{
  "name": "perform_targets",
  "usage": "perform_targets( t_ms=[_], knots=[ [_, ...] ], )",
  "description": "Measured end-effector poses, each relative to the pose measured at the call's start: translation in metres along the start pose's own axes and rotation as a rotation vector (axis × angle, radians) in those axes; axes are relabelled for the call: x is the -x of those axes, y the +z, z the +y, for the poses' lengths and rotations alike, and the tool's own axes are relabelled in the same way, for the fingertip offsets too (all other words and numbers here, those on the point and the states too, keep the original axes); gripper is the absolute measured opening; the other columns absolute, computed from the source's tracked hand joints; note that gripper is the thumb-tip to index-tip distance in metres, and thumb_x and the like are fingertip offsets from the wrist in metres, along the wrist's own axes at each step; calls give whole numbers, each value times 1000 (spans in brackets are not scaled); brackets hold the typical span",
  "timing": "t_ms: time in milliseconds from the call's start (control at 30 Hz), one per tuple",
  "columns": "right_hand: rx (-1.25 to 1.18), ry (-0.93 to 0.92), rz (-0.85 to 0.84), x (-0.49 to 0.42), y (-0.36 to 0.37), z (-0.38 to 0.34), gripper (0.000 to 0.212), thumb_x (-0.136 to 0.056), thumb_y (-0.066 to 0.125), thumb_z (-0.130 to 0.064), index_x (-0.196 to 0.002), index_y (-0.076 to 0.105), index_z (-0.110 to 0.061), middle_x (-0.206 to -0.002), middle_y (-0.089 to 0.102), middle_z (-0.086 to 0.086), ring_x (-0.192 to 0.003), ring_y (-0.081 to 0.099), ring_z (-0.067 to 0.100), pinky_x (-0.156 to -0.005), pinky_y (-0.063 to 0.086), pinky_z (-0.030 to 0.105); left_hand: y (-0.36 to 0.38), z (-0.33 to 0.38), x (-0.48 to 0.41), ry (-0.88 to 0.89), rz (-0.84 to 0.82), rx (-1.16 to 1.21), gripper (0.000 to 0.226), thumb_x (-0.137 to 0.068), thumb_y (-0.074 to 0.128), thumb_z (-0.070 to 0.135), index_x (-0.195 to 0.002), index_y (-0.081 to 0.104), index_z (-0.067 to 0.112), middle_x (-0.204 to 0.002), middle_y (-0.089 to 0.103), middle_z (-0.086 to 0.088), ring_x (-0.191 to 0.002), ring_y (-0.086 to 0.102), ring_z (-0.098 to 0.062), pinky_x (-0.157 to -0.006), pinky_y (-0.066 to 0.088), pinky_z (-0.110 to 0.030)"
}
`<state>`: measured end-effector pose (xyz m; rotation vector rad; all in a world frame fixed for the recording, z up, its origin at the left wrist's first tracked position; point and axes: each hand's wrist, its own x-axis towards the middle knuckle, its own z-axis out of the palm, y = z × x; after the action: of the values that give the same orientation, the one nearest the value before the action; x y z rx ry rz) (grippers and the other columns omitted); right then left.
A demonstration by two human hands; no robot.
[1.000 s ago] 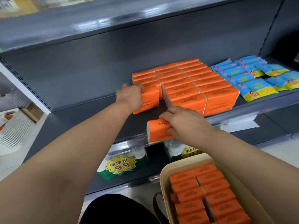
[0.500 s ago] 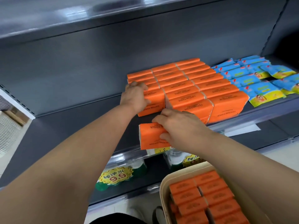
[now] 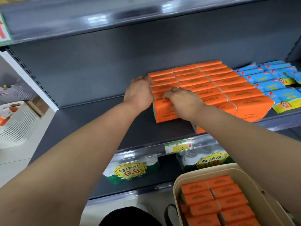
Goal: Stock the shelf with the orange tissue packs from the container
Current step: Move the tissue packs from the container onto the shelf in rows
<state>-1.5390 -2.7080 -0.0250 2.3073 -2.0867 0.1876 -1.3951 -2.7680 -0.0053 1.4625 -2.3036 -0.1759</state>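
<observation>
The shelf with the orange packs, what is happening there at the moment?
A person is stocking the shelf with orange tissue packs. The right hand holds the front pack in the left column, fingers curled over its top, while the left hand rests against that column's left side. More of them lie in the beige container below.

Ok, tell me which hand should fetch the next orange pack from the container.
Right. The container sits low on the right, under the right forearm, so the right hand, gripping the front pack, likely has the shorter reach. The left hand braces the left side of the row.
</observation>
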Motion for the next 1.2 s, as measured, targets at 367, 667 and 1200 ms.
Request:
perform_targets(
  t_ms=[367,667,1200],
  knots=[
    [146,107,114,-13,27,-5,48,-85,50,-1,-131,41,-13,-128,43,12,-123,41,31,-98,37,45,18,-5,-6,-5,14,55,31,-95,49,10,-125,54,16,-126,50,-5,-118,48,-23,-89,48,-39],
    [126,35,170,22,15,5,58,-83,57,-3,-136,39,-17,-129,44,7,-123,41,28,-98,35,42,3,7,25,63,100,120,32,-92,50,6,-122,57,15,-120,54,-5,-114,52,-21,-88,49,-38],
    [64,23,7,271,112,73,42,-71,73,-12,-112,62,-21,-110,59,4,-105,57,29,-81,48,42,128,97,209,218,-259,160,29,-91,54,14,-120,57,18,-124,56,-1,-121,44,-20,-94,43,-34]
  ],
)
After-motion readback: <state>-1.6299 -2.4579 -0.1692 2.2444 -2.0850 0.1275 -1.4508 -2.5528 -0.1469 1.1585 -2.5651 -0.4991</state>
